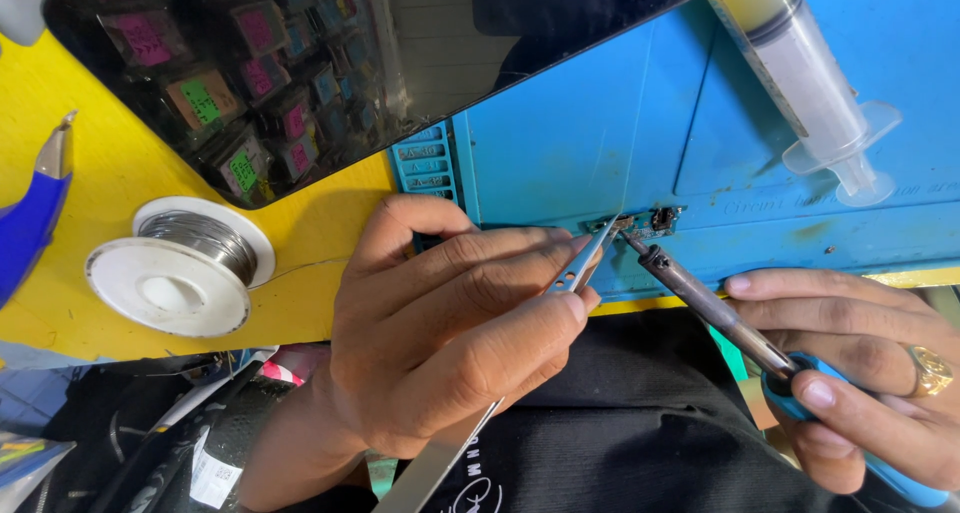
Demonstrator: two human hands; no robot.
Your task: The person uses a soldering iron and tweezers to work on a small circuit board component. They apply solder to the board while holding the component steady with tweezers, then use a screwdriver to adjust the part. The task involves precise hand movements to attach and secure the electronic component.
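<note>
Your left hand [450,323] is closed around a pair of slim metal tweezers [580,265], thumb and first two fingers pinching the shafts together near their middle, with the pointed tips reaching up and to the right onto a small dark component [650,220] that lies on the blue work mat [560,143]. The long tail of the tweezers runs back under your palm and out toward your lap. Your right hand [860,373] grips the blue handle of a soldering iron [720,313], fingers wrapped firmly round it like a pen, index finger stretched along the metal barrel; the darkened tip meets the same component just beside the tweezer points. Whether the tweezers actually clamp the part or merely press against it is hard to tell, since the piece is tiny and partly covered by the two tools. The component sits close to the near edge of the mat, where the blue meets the yellow tabletop [80,173]. To your left on the yellow surface stands a white spool of solder wire [180,268], a thin strand trailing from it toward your left wrist. Above it lies a dark glossy screen panel [430,33] reflecting coloured boxes. A large clear syringe [810,83] with yellowish contents rests on the mat at upper right, well apart from your hands, and a blue-handled cutter [35,208] pokes in at the far left edge.
</note>
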